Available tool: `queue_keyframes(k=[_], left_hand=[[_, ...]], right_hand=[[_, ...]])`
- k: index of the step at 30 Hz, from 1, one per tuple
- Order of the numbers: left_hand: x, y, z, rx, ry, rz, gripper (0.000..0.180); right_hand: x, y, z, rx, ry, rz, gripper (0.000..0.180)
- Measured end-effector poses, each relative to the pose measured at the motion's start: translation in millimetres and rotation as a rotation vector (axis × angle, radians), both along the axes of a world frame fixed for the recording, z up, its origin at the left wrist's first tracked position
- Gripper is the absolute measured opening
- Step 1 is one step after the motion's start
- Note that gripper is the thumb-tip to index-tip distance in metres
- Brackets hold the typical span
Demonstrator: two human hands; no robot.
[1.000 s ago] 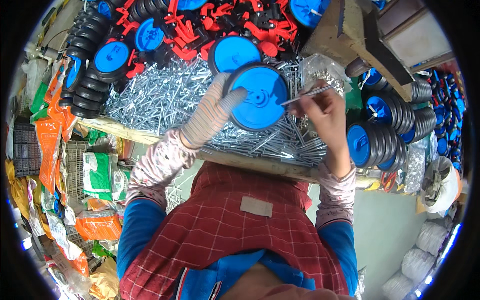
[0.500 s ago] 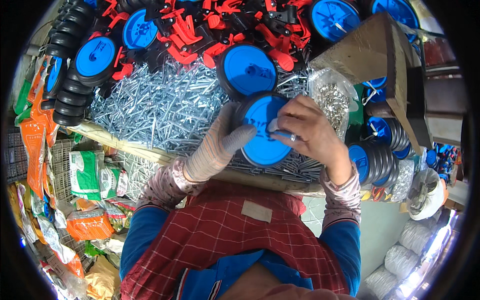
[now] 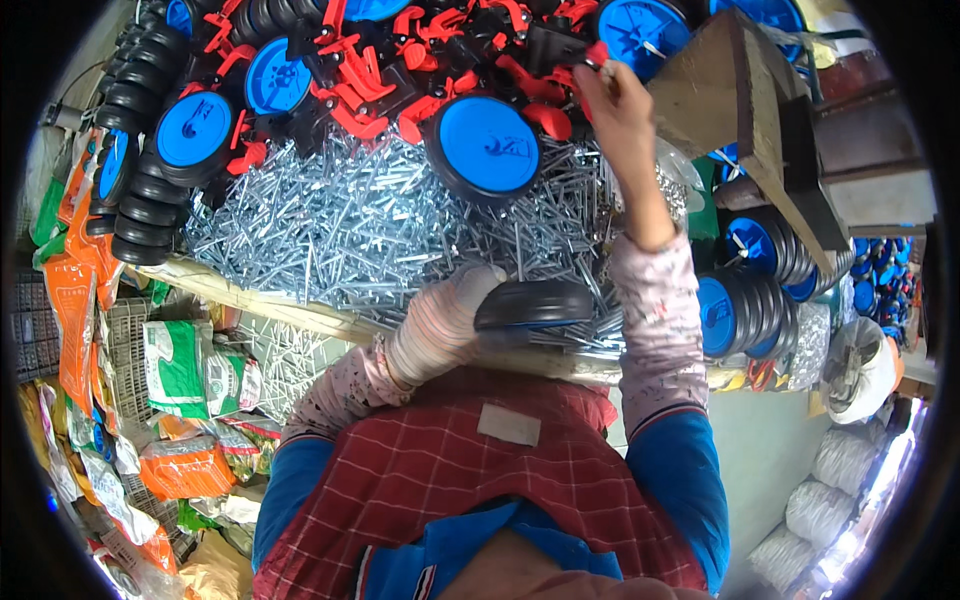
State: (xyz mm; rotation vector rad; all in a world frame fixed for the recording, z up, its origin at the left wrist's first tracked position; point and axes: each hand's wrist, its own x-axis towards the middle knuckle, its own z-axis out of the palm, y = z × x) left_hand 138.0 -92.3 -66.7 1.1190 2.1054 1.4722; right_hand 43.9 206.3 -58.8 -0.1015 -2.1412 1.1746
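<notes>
My left hand (image 3: 440, 318), in a striped work glove, grips a black-tyred wheel (image 3: 535, 304) turned edge-on above the near edge of the bench. Its blue face is mostly hidden. My bare right hand (image 3: 618, 105) is stretched to the far right of the pile, its fingers closed around a red and black plastic part (image 3: 597, 56). More red and black plastic parts (image 3: 365, 75) are heaped there. Another blue wheel (image 3: 488, 145) with a black tyre lies face up on the loose metal pins (image 3: 320, 220), between my hands and the heap.
Stacked wheels stand at the left (image 3: 150, 200) and right (image 3: 735, 315). A wooden box-like stand (image 3: 700, 90) juts in at the far right beside a clear bag of small metal pieces (image 3: 672, 195). Packages (image 3: 180, 465) fill the lower left; white rolls (image 3: 815, 510) lie lower right.
My right hand has left the wheel and reached forward to the red and black parts. My left hand has lowered the wheel and tipped it from face-up to edge-on.
</notes>
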Motion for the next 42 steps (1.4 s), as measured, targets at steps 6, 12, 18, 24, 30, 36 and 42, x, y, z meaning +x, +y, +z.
queue_keyframes(k=[6, 12, 18, 24, 30, 36, 42], left_hand=[[9.3, 6.2, 3.7, 0.251, -0.872, -0.096, 0.040], [14.2, 29.4, 12.4, 0.287, -1.485, 0.008, 0.039], [-2.8, 27.7, -12.6, 0.192, 0.186, -0.354, 0.065], [-0.9, 32.7, -29.3, 0.197, 0.053, -0.564, 0.017], [7.3, 34.6, -36.1, 0.336, 0.221, -0.616, 0.021], [13.4, 37.2, -19.7, 0.321, 0.359, -0.655, 0.036], [30.4, 33.2, -16.8, 0.281, 0.327, -0.672, 0.033]], right_hand=[[167.1, -35.1, 31.3, -0.122, -0.449, 0.049, 0.025], [213.5, -39.5, 30.3, -0.117, -0.508, 0.019, 0.031], [244.8, -29.6, 10.0, 0.075, -0.371, 0.323, 0.040], [284.4, -27.1, 3.4, 0.080, -0.463, 0.399, 0.058], [325.5, 35.6, 33.9, 0.649, -0.566, -0.819, 0.028], [328.1, -5.0, -19.4, 0.274, -0.661, -0.526, 0.022], [324.0, 24.0, -24.0, 0.632, -0.844, -0.750, 0.027]])
